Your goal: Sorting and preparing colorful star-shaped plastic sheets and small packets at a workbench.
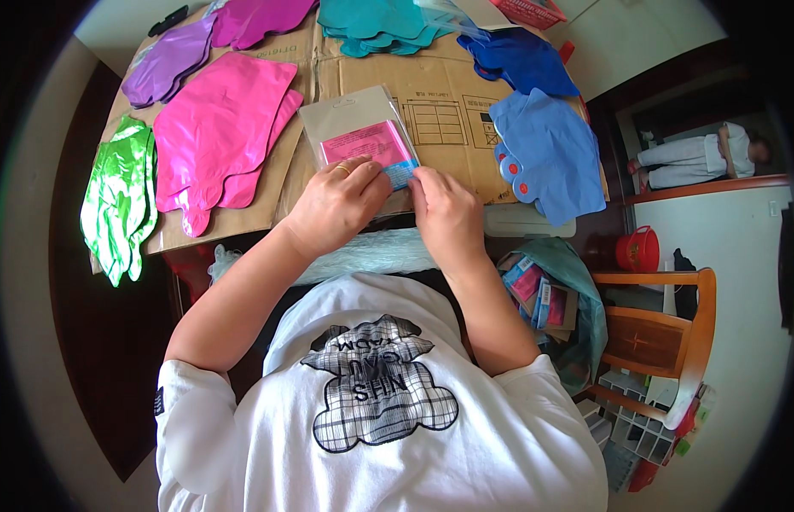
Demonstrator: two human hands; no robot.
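A flat package [356,141] with a pink and blue printed front and a hang hole in its grey top lies tilted on the cardboard in front of me. My left hand [340,203], with a ring on one finger, lies over its lower part with the fingers curled onto it. At its lower right corner, my right hand [448,212] pinches the blue edge between thumb and fingers. Left of the package are flat, shiny pink foil sheets [214,128], like uninflated balloons. What lies beneath my left fingers is hidden.
Around the cardboard [346,72] lie foil piles: green [120,196], purple [171,60], teal [380,26], dark blue [521,60] and light blue [550,154]. A green sack [576,311] of similar packages stands right, near a wooden chair [657,337] and red bucket [638,249]. Another person [695,158] is farther off.
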